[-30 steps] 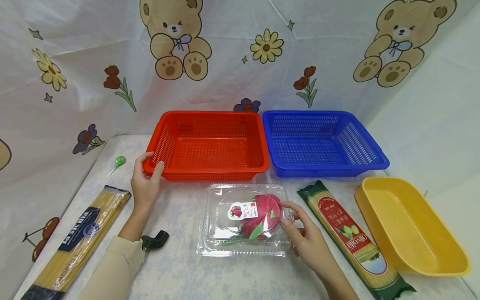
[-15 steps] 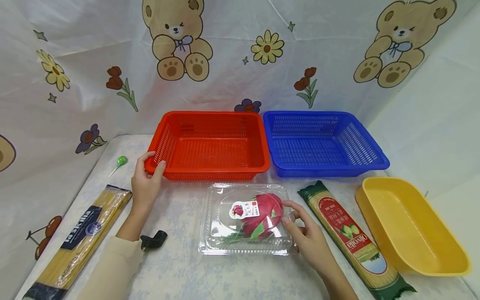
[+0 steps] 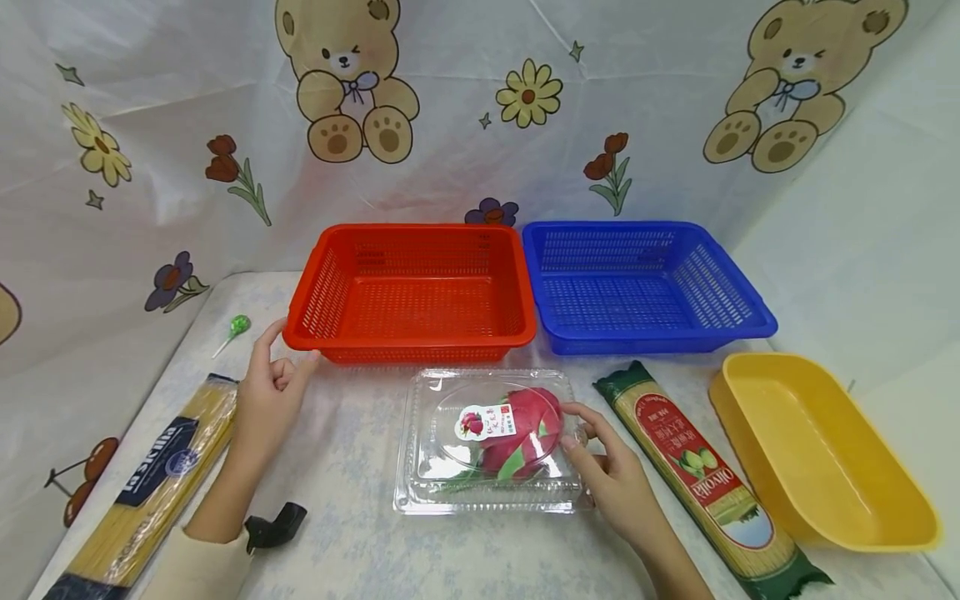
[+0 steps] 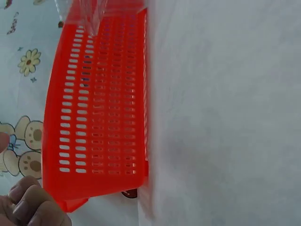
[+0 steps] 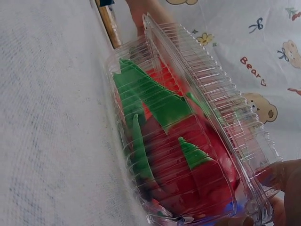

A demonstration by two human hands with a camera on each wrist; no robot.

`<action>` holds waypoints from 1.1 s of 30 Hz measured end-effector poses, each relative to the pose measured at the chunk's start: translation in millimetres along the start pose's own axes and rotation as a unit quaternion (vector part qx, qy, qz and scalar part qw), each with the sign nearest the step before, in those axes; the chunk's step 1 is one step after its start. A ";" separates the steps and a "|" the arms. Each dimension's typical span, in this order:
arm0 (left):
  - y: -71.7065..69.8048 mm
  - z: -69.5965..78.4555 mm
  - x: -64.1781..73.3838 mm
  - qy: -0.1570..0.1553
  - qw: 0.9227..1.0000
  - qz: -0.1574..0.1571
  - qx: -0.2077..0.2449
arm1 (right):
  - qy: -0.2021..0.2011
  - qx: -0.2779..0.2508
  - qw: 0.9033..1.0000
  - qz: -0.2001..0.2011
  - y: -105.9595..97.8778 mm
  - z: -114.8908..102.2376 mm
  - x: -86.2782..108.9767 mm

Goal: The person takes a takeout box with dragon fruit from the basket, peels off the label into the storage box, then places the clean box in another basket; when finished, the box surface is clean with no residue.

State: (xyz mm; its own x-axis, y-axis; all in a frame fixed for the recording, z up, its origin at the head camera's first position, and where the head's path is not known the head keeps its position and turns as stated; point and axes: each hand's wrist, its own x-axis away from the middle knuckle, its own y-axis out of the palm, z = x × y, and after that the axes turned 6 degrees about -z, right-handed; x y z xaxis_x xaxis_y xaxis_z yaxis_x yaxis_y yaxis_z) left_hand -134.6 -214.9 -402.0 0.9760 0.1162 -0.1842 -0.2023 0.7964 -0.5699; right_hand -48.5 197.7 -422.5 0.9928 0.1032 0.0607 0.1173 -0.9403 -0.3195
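A clear plastic clamshell box (image 3: 423,493) with a pink, green-leafed dragon fruit (image 3: 542,429) inside and a label on its lid lies mid-table. My right hand (image 3: 617,477) pinches the box's right edge between thumb and fingers. The right wrist view shows the fruit (image 5: 188,181) through the ribbed wall, fingers at the lower right. My left hand (image 3: 264,412) is just off the front left corner of the red basket (image 3: 420,343), index fingertip right at the rim, thumb extended, other fingers bent. In the left wrist view, its knuckles (image 4: 35,205) show beside the basket.
A blue basket (image 3: 637,343) stands right of the red one. At right lie an Olivoila pasta pack (image 3: 697,475) and a yellow tub (image 3: 840,450). A second pasta pack (image 3: 161,479) and a green lollipop (image 3: 239,324) lie at left. A patterned cloth (image 3: 457,150) hangs behind.
My left hand has let go of the red basket's corner and drawn back toward me and slightly left. My right hand still holds the box, which has hardly moved.
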 end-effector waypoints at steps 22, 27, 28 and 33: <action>58.3 28.3 88.3 0.119 0.949 -0.285 0.061 | -0.065 0.000 0.998 -0.010 1.8 9.4 -1.5; 62.7 27.0 86.0 0.128 0.940 -0.291 0.123 | -0.070 0.004 0.997 -0.011 1.3 9.7 -0.1; 63.1 26.5 85.3 0.130 0.938 -0.293 0.130 | -0.071 0.006 0.997 -0.011 1.1 9.6 0.2; 64.8 25.8 83.8 0.127 0.935 -0.298 0.144 | -0.058 0.021 0.998 -0.012 -0.2 7.1 0.7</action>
State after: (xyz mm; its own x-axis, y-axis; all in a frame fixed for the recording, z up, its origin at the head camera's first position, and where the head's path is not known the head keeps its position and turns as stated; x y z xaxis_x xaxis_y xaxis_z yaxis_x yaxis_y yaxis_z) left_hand -63.8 -138.3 -433.7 0.8501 -0.5155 -0.1074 0.4378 0.8053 -0.3998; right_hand -47.7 200.3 -429.0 0.9855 0.1649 -0.0409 0.1395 -0.9228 -0.3592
